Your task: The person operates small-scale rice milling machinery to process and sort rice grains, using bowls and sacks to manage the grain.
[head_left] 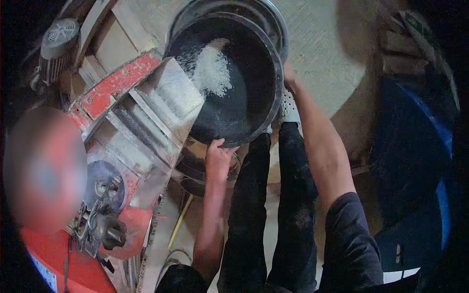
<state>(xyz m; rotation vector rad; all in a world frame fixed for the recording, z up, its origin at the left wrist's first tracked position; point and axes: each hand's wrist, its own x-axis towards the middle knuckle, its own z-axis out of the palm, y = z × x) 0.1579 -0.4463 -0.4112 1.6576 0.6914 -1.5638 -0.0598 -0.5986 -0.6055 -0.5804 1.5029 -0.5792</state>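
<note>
A wide black tub [251,93] is held tilted beneath the metal chute [178,83] of a red machine. White grains [214,71], like rice, stream off the chute and gather in a small heap inside it. My left hand [218,161] grips the tub's near edge, thumb up on the rim and fingers partly hidden under it. At the right side, my right hand [289,79] is closed round the rim, most of its fingers behind the tub. A larger metal basin [277,24] shows just beyond the tub's far edge.
The red machine [122,80], with a pulley [102,183] and slatted trays, fills the left. A motor [59,44] stands at the upper left. Below the tub sits another dark round container [188,166]. A yellow stick [181,222] leans nearby. Dark blue material [405,180] lies at the right.
</note>
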